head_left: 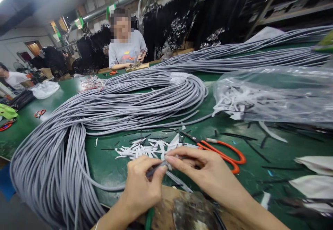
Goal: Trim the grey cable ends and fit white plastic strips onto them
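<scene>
Fingers (pixel 158 169) of both hands pinched shut on one grey cable end (pixel 156 169), white strip scraps (pixel 145 150) piled just beyond, big cable bundle (pixel 125 101) left undone further out.

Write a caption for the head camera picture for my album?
Both hands, left hand and right hand, pinch a grey cable end beside orange scissors.

Across your green bench (pixel 109 160), orange-handled scissors (pixel 223 152) lie just beyond a scatter of white strips (pixel 145 148). Toward the right edge you have a clear plastic bag (pixel 273 94) holding more white pieces. Near the left edge sit two smaller red scissors (pixel 40 112). At the far edge a person in a grey shirt (pixel 126 51) works, with black bundles (pixel 182 18) hanging behind.
</scene>
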`<state>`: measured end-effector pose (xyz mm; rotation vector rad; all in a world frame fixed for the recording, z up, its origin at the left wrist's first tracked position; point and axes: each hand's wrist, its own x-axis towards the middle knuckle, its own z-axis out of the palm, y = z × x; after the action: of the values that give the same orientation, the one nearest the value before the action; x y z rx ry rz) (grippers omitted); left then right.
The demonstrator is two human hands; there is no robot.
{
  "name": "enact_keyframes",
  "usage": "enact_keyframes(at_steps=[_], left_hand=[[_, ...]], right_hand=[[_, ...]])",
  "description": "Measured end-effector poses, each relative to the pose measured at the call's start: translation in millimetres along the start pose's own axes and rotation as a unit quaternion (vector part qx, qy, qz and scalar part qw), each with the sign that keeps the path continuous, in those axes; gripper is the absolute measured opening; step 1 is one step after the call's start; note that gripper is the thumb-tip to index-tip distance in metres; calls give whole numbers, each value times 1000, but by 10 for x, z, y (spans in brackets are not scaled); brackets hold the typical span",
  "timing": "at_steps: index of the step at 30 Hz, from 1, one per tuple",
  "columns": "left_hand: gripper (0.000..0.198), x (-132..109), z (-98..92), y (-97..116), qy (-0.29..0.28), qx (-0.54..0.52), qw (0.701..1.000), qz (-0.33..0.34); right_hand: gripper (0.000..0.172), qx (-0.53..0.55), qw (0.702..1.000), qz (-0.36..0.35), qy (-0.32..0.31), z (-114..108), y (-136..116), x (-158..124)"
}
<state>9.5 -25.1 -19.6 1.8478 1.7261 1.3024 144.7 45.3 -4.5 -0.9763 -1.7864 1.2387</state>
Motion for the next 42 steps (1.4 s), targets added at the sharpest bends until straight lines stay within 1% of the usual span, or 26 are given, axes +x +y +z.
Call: enact_keyframes(at_steps=[2, 4, 9, 10, 11, 14, 15, 16, 18, 20, 23, 25, 28, 31, 35, 38, 40, 42], left_hand=[[17, -2, 1, 5, 2, 4, 1000, 1], [18, -8, 4, 7, 2, 7, 1000, 5], [20, -20, 15, 20, -10, 2, 1000, 17], [20, -19, 15, 23, -8, -4, 1000, 13], [20, -15, 14, 25, -2, -13, 1000, 4], [21, -3, 2, 15, 27, -57, 997, -33], [23, 0, -3, 6, 35, -74, 996, -45], [25, 3, -7, -5, 41, -90, 994, -55], [29, 6, -10, -24, 48, -116, 989, -76], [29, 6, -4, -35, 54, -136, 984, -99], [27, 4, 8, -33, 65, -154, 979, -115], [24, 2, 8, -29, 68, -146, 982, -98], [23, 3, -6, -26, 60, -105, 991, -61], [24, 7, -22, -16, 60, -57, 996, -28], [24, 6, -12, 10, 61, -37, 997, 8], [24, 7, 15, 12, 47, -21, 998, 23], [24, 22, 32, -5, 31, 15, 999, 7], [25, 51, 44, -34, 16, 56, 998, -27]], right_hand=[[28, 19, 1000, -4, 23, -5, 11, -1], [31, 28, 999, -1, 26, -2, 22, -4], [36, -9, 999, 11, -46, 46, 34, -21], [35, -14, 999, 7, -44, 52, 34, -22], [35, -19, 999, -1, -29, 52, 33, -22], [32, -41, 996, -39, 64, 21, 31, -15], [32, -57, 993, -54, 91, 5, 34, -14], [33, -79, 989, -71, 105, -9, 38, -14], [29, -136, 980, -108, 99, -24, 52, -23], [24, -184, 969, -149, 75, -16, 68, -39], [25, -208, 955, -203, 55, 24, 76, -63], [24, -201, 954, -219, 46, 51, 64, -73], [25, -181, 959, -212, 44, 76, 33, -81], [29, -150, 973, -171, 34, 84, 17, -77], [34, -85, 989, -120, -10, 85, 26, -45], [35, -71, 992, -103, -2, 106, 20, -69], [33, -85, 988, -126, 16, 136, -1, -141], [28, -121, 972, -202, 24, 160, -25, -233]])
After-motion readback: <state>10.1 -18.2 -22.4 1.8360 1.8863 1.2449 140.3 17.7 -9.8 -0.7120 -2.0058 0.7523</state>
